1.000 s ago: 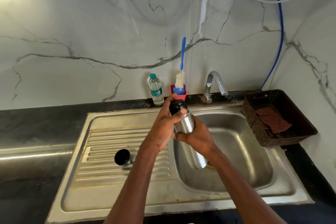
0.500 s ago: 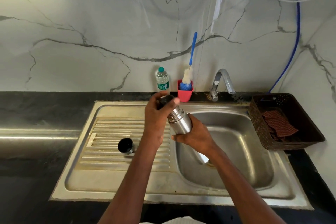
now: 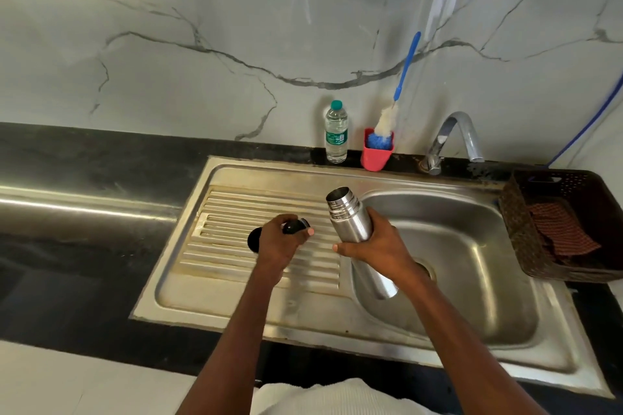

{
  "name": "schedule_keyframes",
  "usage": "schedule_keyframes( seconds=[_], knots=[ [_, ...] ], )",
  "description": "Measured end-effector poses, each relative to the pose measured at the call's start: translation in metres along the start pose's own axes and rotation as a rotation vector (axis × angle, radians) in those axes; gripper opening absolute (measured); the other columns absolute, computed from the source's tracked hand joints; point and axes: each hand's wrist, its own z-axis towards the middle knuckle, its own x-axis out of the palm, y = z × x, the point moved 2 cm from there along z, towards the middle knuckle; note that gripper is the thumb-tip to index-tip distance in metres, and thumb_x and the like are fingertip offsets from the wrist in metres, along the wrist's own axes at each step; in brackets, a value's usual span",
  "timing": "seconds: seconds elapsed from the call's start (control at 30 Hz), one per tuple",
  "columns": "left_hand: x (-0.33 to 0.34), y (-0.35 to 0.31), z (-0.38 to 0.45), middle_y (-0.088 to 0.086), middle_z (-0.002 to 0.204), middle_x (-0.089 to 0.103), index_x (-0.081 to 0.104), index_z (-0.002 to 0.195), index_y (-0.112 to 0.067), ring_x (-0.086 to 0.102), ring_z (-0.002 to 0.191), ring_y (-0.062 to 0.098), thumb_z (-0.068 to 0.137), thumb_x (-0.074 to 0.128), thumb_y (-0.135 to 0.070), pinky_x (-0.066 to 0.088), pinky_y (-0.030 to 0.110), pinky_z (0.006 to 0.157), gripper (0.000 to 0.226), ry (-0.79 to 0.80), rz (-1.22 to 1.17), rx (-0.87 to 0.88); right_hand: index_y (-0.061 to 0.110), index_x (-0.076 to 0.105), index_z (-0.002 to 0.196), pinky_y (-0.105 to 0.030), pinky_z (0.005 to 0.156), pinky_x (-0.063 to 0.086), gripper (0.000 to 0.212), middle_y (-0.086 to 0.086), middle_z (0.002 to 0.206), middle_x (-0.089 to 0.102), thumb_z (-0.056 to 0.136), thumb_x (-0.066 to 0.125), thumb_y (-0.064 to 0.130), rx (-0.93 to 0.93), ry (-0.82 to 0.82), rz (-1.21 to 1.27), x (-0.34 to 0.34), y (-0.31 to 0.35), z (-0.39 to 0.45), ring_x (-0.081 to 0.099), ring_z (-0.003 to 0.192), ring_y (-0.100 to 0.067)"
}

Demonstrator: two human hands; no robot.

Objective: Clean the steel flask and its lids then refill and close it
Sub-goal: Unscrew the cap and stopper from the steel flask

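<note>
Head view: steel flask (image 3: 352,224) tilted over the left rim of the sink (image 3: 472,280), mouth open, gripped mid-body by right hand (image 3: 381,246), fingers (image 3: 379,217) curled round it. Left hand (image 3: 279,244) over the drainboard (image 3: 236,209), fingers pinching the black inner lid (image 3: 296,225); second black lid (image 3: 253,239) just beside, partly hidden. Bottle brush (image 3: 387,118) in a red cup (image 3: 376,155) at the far edge, near the tap (image 3: 455,135). Probably rigid, light when empty, slippery once wet; best held round the middle.

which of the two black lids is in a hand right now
The black lid gripped in the left hand over the draining board; the other black lid sits on the board, partly hidden behind that hand.
</note>
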Motion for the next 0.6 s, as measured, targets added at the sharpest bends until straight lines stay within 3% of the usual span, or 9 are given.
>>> schedule_keyframes(
  seconds=[0.17,0.3,0.5,0.6],
  knots=[
    [0.007,0.024,0.0,0.003,0.099,0.079,0.076,0.108,-0.013,0.076,0.097,0.023,0.07,0.097,-0.022,0.062,0.037,0.088,0.044,0.003,-0.009,0.056,0.03,0.062,0.117,-0.022,0.07,0.051,0.067,0.011,0.102,0.071,0.061,0.099,0.035,0.022,0.003,0.024,0.008,0.0,0.001,0.067,0.086,-0.001],
    [0.02,0.028,-0.011,-0.009,0.101,0.071,0.065,0.108,-0.021,0.067,0.095,0.007,0.073,0.094,-0.012,0.045,0.006,0.077,0.046,-0.068,0.138,0.121,0.029,0.062,0.117,-0.023,0.069,0.05,0.066,0.01,0.101,0.071,0.062,0.098,0.032,0.03,-0.024,0.04,0.013,-0.002,0.001,0.067,0.086,-0.003],
    [0.027,0.042,-0.019,-0.006,0.102,0.068,0.055,0.113,-0.025,0.065,0.093,0.014,0.083,0.085,-0.015,0.045,0.025,0.07,0.043,-0.095,0.391,0.163,0.028,0.062,0.116,-0.028,0.073,0.055,0.066,0.008,0.101,0.072,0.061,0.098,0.034,0.034,-0.042,0.056,0.018,-0.008,0.0,0.069,0.089,-0.009],
    [0.031,0.046,-0.018,-0.002,0.109,0.068,0.059,0.118,-0.023,0.064,0.101,0.017,0.086,0.083,-0.016,0.05,0.029,0.08,0.041,-0.118,0.477,0.212,0.028,0.062,0.117,-0.028,0.074,0.056,0.067,0.008,0.102,0.072,0.061,0.099,0.033,0.033,-0.045,0.067,0.017,-0.011,-0.003,0.069,0.09,-0.009]
  ],
)
